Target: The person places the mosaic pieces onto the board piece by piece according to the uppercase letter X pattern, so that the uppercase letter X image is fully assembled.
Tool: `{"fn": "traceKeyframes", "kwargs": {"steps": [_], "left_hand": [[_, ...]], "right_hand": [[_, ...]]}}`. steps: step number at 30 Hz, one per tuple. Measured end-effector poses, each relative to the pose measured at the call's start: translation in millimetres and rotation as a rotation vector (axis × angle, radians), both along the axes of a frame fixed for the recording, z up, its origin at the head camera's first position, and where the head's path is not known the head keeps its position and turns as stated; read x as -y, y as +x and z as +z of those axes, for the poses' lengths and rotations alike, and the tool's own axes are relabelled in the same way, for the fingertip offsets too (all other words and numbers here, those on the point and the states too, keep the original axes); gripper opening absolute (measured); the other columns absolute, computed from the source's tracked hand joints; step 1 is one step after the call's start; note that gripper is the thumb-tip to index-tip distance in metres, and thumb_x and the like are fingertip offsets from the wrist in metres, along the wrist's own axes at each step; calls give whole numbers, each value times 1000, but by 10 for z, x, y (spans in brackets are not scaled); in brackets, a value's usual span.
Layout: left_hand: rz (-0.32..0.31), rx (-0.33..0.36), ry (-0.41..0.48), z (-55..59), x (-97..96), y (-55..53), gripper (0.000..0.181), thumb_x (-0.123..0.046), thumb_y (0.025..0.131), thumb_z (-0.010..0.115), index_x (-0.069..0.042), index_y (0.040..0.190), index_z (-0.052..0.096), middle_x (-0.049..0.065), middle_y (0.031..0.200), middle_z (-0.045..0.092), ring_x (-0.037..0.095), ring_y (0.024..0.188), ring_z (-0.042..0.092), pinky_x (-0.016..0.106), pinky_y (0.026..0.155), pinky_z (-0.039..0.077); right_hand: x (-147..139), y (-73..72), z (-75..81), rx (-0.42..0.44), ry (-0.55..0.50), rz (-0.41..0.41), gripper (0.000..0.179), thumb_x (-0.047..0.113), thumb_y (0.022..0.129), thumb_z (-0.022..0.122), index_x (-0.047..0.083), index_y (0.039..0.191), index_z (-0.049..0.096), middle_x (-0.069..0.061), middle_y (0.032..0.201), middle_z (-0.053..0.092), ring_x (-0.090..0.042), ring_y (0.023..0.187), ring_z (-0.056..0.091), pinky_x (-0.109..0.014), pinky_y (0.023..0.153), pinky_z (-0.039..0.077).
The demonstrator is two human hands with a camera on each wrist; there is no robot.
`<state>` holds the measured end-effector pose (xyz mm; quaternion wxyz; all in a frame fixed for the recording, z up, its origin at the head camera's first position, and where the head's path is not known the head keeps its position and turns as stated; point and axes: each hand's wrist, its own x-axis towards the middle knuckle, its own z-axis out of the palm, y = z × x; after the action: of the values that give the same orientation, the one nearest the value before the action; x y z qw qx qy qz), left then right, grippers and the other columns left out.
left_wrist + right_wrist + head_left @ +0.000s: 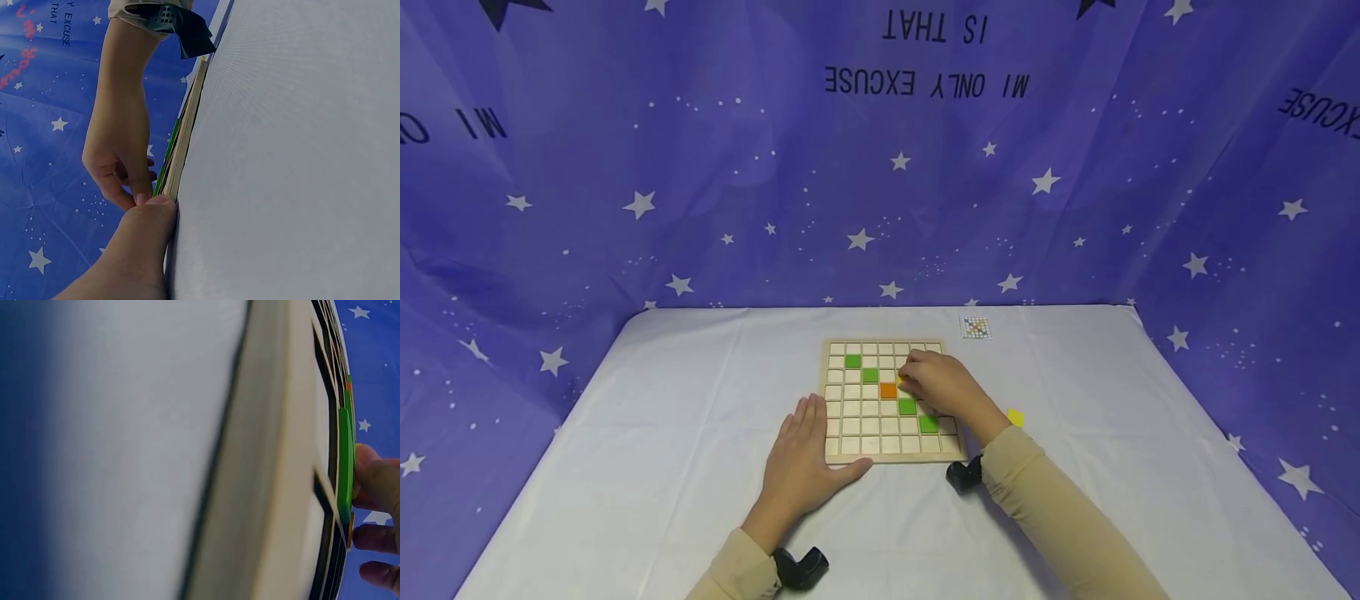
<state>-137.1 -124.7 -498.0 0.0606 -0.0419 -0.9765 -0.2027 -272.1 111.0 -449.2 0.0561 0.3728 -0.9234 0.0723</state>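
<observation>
Well, yellow tile (901, 380) between right fingers (913, 371), over gridded board (910, 457).

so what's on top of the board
On the board, four green tiles and one orange tile show. Part of a yellow tile peeks out at the right hand. Squares under that hand are covered.

Starry purple backdrop (820, 175) behind a white-covered table (700, 408)
</observation>
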Motion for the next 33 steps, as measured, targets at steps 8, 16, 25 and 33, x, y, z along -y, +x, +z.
{"fn": "traceKeyframes", "kwargs": {"steps": [8, 16, 25, 33], "left_hand": [[0, 7, 10, 2, -8, -2, 127, -84, 73, 58, 3, 156, 20, 19, 163, 22, 34, 153, 20, 48, 125, 20], [0, 13, 14, 7, 4, -3, 127, -85, 74, 57, 3, 156, 19, 19, 164, 21, 34, 154, 19, 48, 126, 19], [5, 30, 9, -10, 7, 0, 128, -86, 73, 55, 3, 156, 18, 19, 164, 20, 33, 154, 18, 48, 126, 18], [6, 11, 17, 4, -5, -5, 127, -85, 73, 58, 4, 156, 20, 19, 164, 23, 34, 154, 19, 48, 126, 19]], "right_hand": [[25, -11, -25, 0, -44, -40, 12, 23, 93, 71, 21, 102, 78, 5, 93, 62, -13, 82, 62, -31, 70, 54], [36, -87, -49, 144, -154, -110, 14, 25, 92, 72, 18, 102, 79, 6, 94, 64, -8, 81, 62, -26, 72, 56], [26, -37, -42, 200, -165, -128, 15, 22, 93, 71, 17, 105, 78, 6, 99, 61, -7, 81, 58, -26, 71, 53], [-122, 84, 69, 206, -189, -137, 16, 23, 91, 73, 17, 105, 77, 5, 103, 63, -9, 86, 59, -32, 78, 54]]}}
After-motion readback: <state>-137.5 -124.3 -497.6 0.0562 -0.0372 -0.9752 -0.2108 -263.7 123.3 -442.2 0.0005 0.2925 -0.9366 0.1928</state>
